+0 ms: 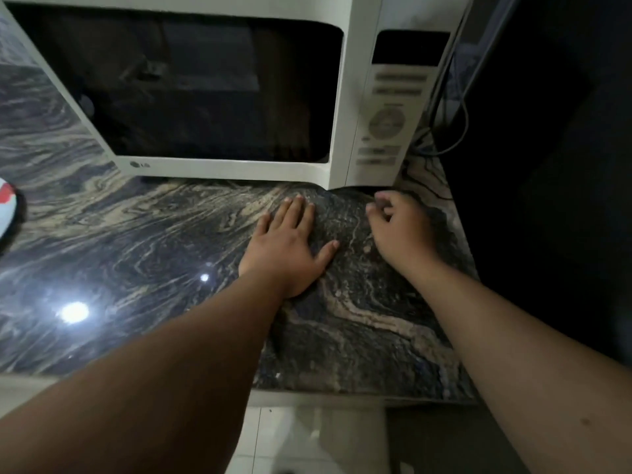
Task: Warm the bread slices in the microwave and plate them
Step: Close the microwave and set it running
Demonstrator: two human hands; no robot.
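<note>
A white microwave [219, 169] stands at the back of the dark marbled counter [136, 241], its door closed and its window dark, so nothing inside can be made out. The control panel [386, 121] runs down its right side. My left hand [287, 248] lies flat on the counter just in front of the door, fingers straight. My right hand [400, 230] hovers just below the panel's lower corner, fingers loosely curled and holding nothing. No bread shows anywhere.
A white object with a red patch [8, 210], cut off by the frame, sits at the far left edge of the counter. Cables [451, 131] hang right of the microwave beside a dark wall. The counter's front edge [325, 395] runs above pale floor tiles.
</note>
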